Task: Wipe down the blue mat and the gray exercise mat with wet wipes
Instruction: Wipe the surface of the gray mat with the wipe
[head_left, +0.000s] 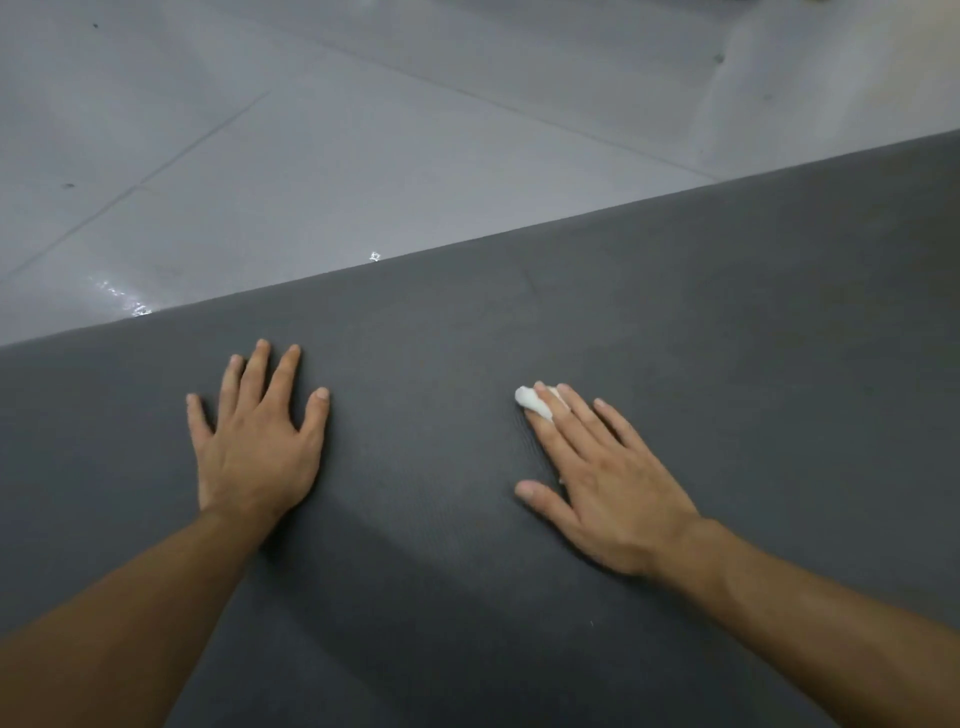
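Observation:
The gray exercise mat (649, 322) fills the lower part of the head view, its far edge running diagonally from lower left to upper right. My left hand (257, 441) lies flat on the mat with fingers spread and straight. My right hand (597, 478) is also flat on the mat, its straight fingers pressing a small bunched white wet wipe (531, 401) against the surface. Only the wipe's front part shows beyond the fingertips. The blue mat is not in view.
Beyond the mat's far edge lies a pale gray tiled floor (363, 130) with a wet glossy patch (122, 299) close to the edge at left and a small bright speck (375, 256) by the edge.

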